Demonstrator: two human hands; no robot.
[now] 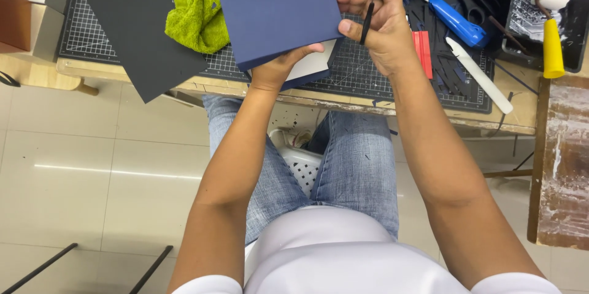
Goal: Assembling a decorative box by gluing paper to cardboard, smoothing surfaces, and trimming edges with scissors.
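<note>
Above the counter's near edge, at upper centre of the frame, the left hand props a navy blue box from beneath, fingers curled shut under it so its top tilts toward the camera. The right hand is closed around black scissors, blades up at the box's right edge. A gridded cutting mat covers the counter, carrying a green cloth, dark card, a blue knife and a yellow-handled roller. Pale floor tiles lie below.
</note>
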